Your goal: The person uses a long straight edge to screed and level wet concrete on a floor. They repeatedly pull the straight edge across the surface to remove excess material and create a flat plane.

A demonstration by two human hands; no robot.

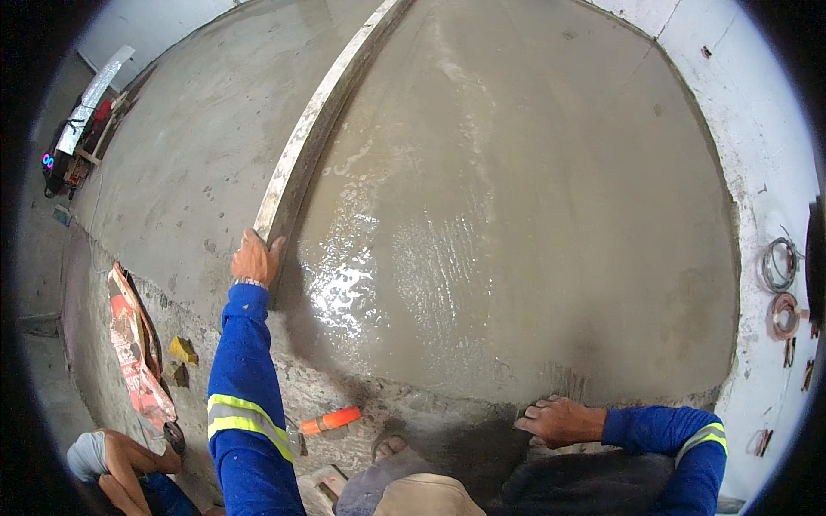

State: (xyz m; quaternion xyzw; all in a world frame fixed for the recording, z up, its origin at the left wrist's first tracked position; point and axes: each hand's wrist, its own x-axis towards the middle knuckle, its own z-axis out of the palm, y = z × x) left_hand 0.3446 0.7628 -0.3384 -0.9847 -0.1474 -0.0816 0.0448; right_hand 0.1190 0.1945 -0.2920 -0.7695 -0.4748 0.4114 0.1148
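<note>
Here, straightedge (323, 120) under left fingers (258, 249)

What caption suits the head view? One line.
Left hand grips a long straightedge on wet cement floor; right hand rests at its edge.

A long straightedge (318, 129) lies across the wet cement floor (516, 215), its near end under the left hand (255, 258). The right hand (559, 421) rests on the floor's near edge, to the right. A tool handle (331, 420) lies between the arms, and cable coils (781, 288) hang on the right wall (766, 129).
</note>
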